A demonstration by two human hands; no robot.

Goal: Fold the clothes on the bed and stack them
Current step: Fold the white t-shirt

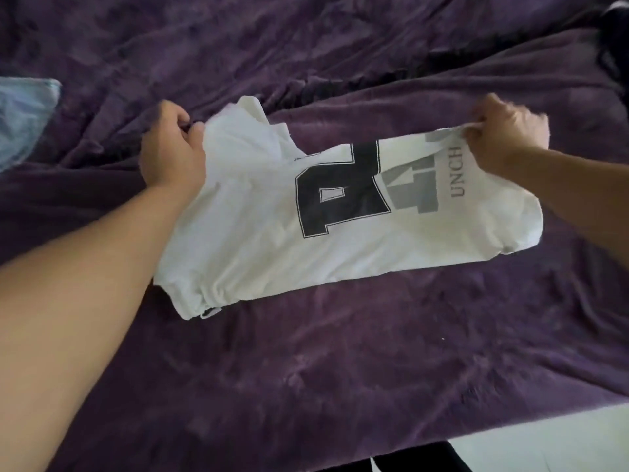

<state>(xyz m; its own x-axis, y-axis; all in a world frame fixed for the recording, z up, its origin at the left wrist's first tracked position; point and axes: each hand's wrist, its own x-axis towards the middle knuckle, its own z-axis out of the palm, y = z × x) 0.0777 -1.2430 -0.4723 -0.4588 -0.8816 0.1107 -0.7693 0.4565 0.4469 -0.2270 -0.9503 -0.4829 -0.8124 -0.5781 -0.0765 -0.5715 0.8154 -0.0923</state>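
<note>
Between the two hands, left hand [172,148] and right hand [507,134] each pinch the white shirt [258,233].

Open purple blanket [340,369] lies between you and the white T-shirt [258,240], leaving either hand a flat path along the near side. The shirt spans the middle, gripped at its 2 ends by your left hand [172,148] and right hand [503,137], and blocks the centre. Beyond it, rumpled blanket ridges rise. A light blue garment [23,120] sits far left, well apart; a dark item [612,39] fills the top right corner.
</note>
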